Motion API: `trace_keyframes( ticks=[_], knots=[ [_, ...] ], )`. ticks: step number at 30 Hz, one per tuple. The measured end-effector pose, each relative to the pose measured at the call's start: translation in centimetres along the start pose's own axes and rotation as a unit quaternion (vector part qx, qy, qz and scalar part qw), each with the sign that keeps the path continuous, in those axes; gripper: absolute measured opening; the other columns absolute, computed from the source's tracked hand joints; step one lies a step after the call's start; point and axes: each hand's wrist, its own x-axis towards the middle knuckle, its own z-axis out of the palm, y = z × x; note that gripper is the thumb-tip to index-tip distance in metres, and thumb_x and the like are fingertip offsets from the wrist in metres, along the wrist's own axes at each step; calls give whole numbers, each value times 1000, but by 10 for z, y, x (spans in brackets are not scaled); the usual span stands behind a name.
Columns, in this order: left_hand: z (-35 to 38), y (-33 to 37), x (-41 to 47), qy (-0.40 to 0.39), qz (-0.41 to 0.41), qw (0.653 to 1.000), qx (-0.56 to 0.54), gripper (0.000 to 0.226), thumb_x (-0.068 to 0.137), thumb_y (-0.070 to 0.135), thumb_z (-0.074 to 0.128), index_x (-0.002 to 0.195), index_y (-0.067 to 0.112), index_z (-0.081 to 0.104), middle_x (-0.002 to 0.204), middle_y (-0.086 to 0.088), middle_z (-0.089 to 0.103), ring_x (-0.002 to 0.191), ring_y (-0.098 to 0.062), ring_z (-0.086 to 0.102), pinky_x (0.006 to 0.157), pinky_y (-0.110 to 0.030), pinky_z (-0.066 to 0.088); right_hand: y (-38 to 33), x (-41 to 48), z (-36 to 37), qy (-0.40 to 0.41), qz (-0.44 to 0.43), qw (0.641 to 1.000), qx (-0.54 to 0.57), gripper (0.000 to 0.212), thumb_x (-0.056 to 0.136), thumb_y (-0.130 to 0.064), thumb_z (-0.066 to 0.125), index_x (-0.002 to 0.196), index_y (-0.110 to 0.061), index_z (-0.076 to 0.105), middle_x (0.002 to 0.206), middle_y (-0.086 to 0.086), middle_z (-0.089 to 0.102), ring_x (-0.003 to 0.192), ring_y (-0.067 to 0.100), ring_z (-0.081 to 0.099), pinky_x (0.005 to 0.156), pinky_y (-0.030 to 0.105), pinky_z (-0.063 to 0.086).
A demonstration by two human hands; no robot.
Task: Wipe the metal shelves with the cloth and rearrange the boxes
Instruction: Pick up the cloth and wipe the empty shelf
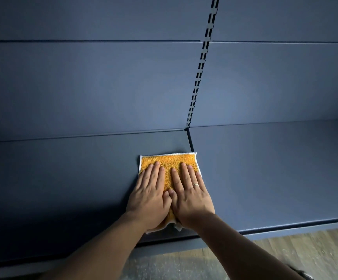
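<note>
Pressing orange white-edged terry cloth (169, 162) flat with left hand (148, 199) and right hand (192, 199) together (fingers straight), just below slotted metal upright (201, 63).

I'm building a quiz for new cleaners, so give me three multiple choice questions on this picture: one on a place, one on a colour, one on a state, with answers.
1. Where is the cloth? A on the floor; B on the shelf; C hanging from a hook.
2. The cloth's colour? A orange; B green; C black.
3. How are the left hand and right hand? A flat on the cloth; B lifted off; C clenched fists.
Answers: B, it lies on the blue shelf; A, orange pile, white edging; A, straight fingers press it.
</note>
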Motion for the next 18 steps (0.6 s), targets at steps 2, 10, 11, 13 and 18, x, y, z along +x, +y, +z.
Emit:
trace_keyframes(
  ticks=[2, 10, 11, 13, 18],
  knots=[
    [-3, -5, 14, -4, -1, 1000, 5, 80, 87, 49, -10, 158, 13, -15, 164, -5, -25, 153, -20, -22, 123, -35, -16, 3, 15, -5, -1, -8, 1000, 10, 75, 97, -55, -19, 161, -19, -5, 168, 13, -11, 153, 27, -20, 121, 43, -11],
    [-6, -33, 74, -16, 4, 999, 32, 85, 83, 53, -14, 160, 15, -14, 167, -4, -20, 154, -19, -20, 127, -42, -2, 11, 76, -19, -32, -15, 999, 1, 84, 82, -56, -25, 159, -22, -19, 166, 10, -26, 152, 24, -27, 124, 41, -18],
    [-6, -35, 81, -17, 4, 999, 31, 86, 82, 53, -14, 160, 16, -13, 168, -4, -19, 154, -19, -19, 127, -42, -2, 13, 83, -19, -34, -19, 999, -2, 86, 81, -57, -25, 159, -22, -19, 166, 10, -25, 152, 24, -26, 124, 42, -16],
    [-8, -40, 93, -13, 2, 999, 32, 88, 81, 53, -14, 160, 15, -12, 168, -4, -18, 154, -19, -18, 127, -42, -2, 15, 99, -21, -33, -21, 999, 0, 88, 79, -58, -26, 160, -22, -18, 166, 10, -24, 153, 25, -25, 125, 43, -14],
    [-14, -52, 116, -15, 6, 999, 34, 74, 97, 49, 6, 161, 15, -9, 169, -4, -14, 154, -18, -16, 127, -41, -3, 17, 125, -23, -40, -17, 999, -5, 90, 79, -61, -25, 160, -23, -15, 167, 10, -22, 154, 24, -23, 125, 43, -13]
  ],
)
